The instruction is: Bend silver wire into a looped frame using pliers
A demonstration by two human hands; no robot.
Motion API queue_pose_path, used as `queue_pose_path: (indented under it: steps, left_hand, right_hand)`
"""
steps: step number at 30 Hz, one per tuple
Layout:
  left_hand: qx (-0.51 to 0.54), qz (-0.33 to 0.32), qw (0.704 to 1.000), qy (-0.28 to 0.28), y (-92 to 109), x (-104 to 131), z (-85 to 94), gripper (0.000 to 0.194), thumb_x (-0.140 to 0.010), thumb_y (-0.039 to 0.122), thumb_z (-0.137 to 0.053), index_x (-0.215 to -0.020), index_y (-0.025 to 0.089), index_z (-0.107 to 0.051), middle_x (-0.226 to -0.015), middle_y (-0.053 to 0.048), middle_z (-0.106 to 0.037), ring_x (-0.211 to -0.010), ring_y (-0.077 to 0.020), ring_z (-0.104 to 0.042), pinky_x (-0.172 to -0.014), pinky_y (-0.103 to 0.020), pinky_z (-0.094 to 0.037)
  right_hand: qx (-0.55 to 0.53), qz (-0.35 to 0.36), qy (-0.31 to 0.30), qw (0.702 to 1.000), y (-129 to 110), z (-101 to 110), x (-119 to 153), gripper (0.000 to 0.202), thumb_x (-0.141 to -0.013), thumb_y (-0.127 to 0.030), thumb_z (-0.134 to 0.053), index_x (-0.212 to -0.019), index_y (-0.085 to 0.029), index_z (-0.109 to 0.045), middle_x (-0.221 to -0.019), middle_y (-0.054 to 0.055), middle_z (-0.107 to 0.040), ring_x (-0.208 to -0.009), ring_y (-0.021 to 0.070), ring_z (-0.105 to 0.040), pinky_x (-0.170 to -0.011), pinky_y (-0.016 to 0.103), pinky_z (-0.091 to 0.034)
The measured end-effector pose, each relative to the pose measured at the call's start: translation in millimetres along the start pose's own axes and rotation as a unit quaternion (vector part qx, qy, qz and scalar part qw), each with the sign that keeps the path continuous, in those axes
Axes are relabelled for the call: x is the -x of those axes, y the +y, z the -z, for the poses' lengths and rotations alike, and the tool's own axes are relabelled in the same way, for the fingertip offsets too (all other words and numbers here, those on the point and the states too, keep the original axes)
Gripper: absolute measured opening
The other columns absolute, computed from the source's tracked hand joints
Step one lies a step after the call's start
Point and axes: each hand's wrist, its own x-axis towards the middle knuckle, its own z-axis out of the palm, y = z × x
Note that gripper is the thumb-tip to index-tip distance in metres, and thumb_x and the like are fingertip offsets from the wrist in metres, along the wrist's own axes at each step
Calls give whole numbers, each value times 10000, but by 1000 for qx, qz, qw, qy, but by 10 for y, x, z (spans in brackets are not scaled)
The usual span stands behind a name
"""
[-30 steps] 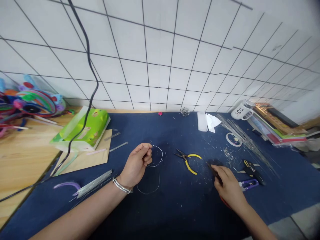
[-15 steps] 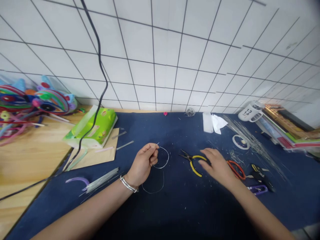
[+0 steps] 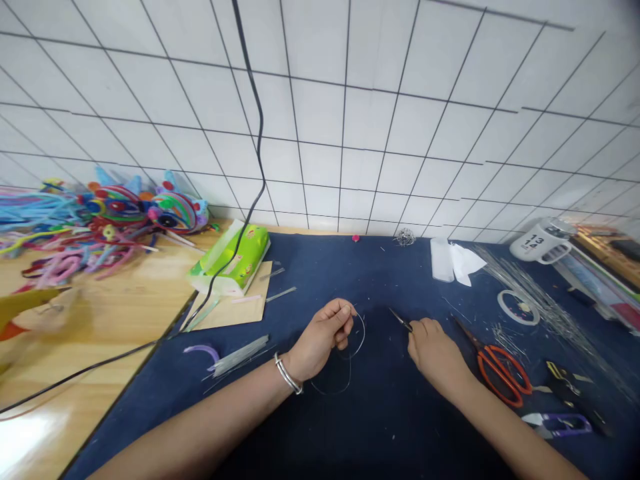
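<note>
Near the middle of the dark blue mat, my left hand [image 3: 325, 337] pinches a thin silvery wire [image 3: 363, 337] bent into a curve. One strand of it loops down below the hand. To the right, my right hand [image 3: 434, 347] is closed around the pliers [image 3: 400, 319], whose dark pointed jaws stick out toward the wire without touching it. Their yellow handles are hidden in my palm. Just right of that hand lie orange-handled scissors [image 3: 504, 375], blades pointing up and left.
Purple thread snips [image 3: 560, 424], a white ring-shaped spool [image 3: 519, 307] and loose wires [image 3: 540, 293] lie at the right. A white mug [image 3: 537, 243] stands by the wall. At the left are a green tissue pack [image 3: 245, 257], a black cable [image 3: 260, 127] and a bundle of straight wires [image 3: 243, 355].
My right hand has closed on the pliers and lifted or turned them, hiding the yellow handles. My left hand still pinches the wire. The view has swung to the left.
</note>
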Motion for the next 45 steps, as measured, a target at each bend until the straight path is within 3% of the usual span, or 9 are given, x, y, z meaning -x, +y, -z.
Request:
queue_pose_path:
  steps: [5,8,17,25,34,45]
  left_hand:
    - [-15,-11,1000,-12,17,8,-8,209,-810,371,-502,-815,162,-507,-578,44,-399,-423,-38,-241,-393,-161,-224]
    - [-16,-16,1000,-8,34,15,-17,213,-810,379,-498,-816,166,-505,-577,45,-401,-418,-37,-240,-387,-159,-220]
    - [-17,5,1000,5,-29,-20,29,199,-825,372,-479,-861,180,-516,-580,39,-418,-418,-38,-261,-386,-169,-225]
    - [9,27,1000,9,-43,-14,7,190,-807,369,-511,-864,188,-521,-576,39,-418,-415,-40,-244,-388,-172,-232]
    - [8,24,1000,1,-33,-4,-14,174,-826,355,-487,-854,185,-511,-594,38,-417,-419,-38,-232,-394,-182,-227]
    - [3,30,1000,-7,-46,8,-17,170,-832,351,-482,-854,183,-492,-577,45,-410,-425,-40,-245,-401,-181,-228]
  right_hand:
    - [-215,15,-37,976,-152,197,-226,200,-875,-330,-365,-853,-186,-502,-828,49,-522,-773,163,-518,-685,296,-433]
    - [-268,17,-34,963,-311,186,-327,192,-870,-343,-368,-864,-185,-479,-810,36,-528,-732,154,-523,-643,281,-428]
    - [-248,52,28,967,-359,-146,-303,226,-843,-340,-418,-983,-164,-442,-886,80,-501,-817,197,-496,-719,342,-422]
    - [-232,83,51,968,-378,-135,-305,230,-833,-319,-445,-992,-153,-425,-933,102,-476,-863,216,-459,-761,377,-410]
    - [-235,64,49,969,-365,-106,-284,230,-843,-331,-434,-990,-154,-427,-927,94,-475,-854,208,-461,-754,367,-411]
    - [-225,72,42,971,-367,-141,-283,229,-858,-362,-406,-961,-162,-449,-851,69,-498,-772,181,-478,-679,325,-424]
